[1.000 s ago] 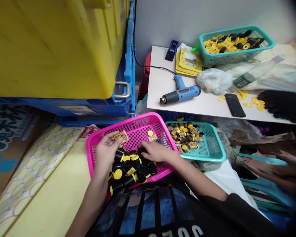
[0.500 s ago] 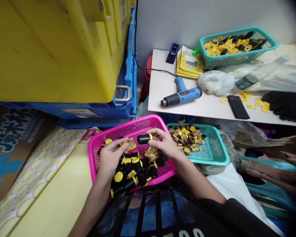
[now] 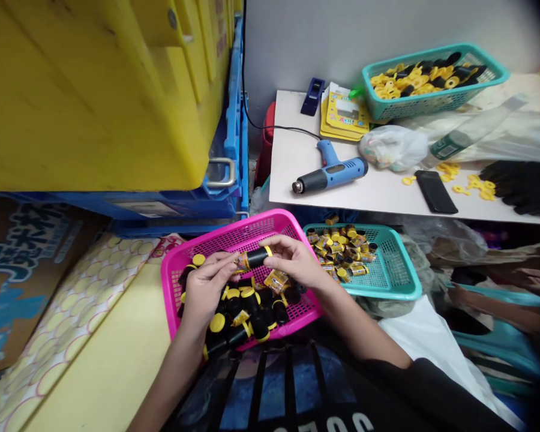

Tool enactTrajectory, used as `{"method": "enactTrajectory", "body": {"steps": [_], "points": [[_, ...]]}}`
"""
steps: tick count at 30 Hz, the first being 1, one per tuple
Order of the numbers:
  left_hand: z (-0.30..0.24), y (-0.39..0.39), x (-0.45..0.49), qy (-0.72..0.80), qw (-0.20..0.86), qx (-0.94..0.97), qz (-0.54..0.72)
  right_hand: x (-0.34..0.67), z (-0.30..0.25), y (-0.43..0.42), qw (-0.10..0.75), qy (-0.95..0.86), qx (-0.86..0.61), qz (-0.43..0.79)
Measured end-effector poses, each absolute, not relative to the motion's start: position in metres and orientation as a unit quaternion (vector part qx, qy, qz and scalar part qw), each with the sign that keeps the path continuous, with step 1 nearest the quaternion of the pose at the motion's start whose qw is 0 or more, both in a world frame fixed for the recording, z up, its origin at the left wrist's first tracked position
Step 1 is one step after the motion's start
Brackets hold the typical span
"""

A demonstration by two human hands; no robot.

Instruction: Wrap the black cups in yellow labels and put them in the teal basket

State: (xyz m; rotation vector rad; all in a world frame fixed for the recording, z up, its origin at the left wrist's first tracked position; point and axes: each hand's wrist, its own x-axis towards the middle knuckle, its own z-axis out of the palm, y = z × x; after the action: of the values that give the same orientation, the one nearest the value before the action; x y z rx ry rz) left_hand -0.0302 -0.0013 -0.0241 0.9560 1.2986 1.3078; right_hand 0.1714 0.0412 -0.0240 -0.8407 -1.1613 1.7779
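My right hand (image 3: pixel 292 259) pinches a small black bottle (image 3: pixel 257 257) with a yellow cap by its capped end. In the fingers of my left hand (image 3: pixel 211 277) is a printed yellow wrapper sleeve (image 3: pixel 242 261), which meets the bottle's black end; whether the bottle is inside it I cannot tell. Both hands are over a pink basket (image 3: pixel 274 219). Several black bottles with yellow caps (image 3: pixel 252 300) fill its near part. A loose printed sleeve (image 3: pixel 276 280) lies among them, close under my right hand.
A teal basket (image 3: pixel 389 270) of wrapped bottles stands to the right. On the white table (image 3: pixel 283 147) are a blue heat gun (image 3: pixel 330 174), a phone (image 3: pixel 435 192) and another teal basket (image 3: pixel 432 99) of yellow and black parts. Stacked yellow crates (image 3: pixel 94 102) rise at left. Another person's hand shows far right.
The black bottle and the printed sleeve have come together. My left hand has moved right towards the bottle, and the bottle has shifted slightly left and tilted.
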Motion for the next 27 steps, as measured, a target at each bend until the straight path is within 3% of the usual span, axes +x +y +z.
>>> {"method": "enactTrajectory", "body": {"steps": [8, 13, 20, 27], "points": [[-0.012, 0.0, -0.021, 0.531, 0.454, 0.499, 0.513, 0.16, -0.019, 0.027, 0.473, -0.513, -0.312, 0.645], [-0.004, -0.005, -0.019, 0.427, 0.412, 0.584, 0.554, 0.16, -0.012, 0.017, 0.491, -0.518, -0.265, 0.649], [0.024, -0.015, -0.024, 0.326, 0.287, 0.749, 0.5, 0.164, -0.007, 0.012, 0.423, -0.388, -0.188, 0.797], [0.042, -0.014, -0.023, 0.29, 0.281, 0.797, 0.449, 0.163, -0.008, 0.016, 0.398, -0.385, -0.108, 0.826]]}}
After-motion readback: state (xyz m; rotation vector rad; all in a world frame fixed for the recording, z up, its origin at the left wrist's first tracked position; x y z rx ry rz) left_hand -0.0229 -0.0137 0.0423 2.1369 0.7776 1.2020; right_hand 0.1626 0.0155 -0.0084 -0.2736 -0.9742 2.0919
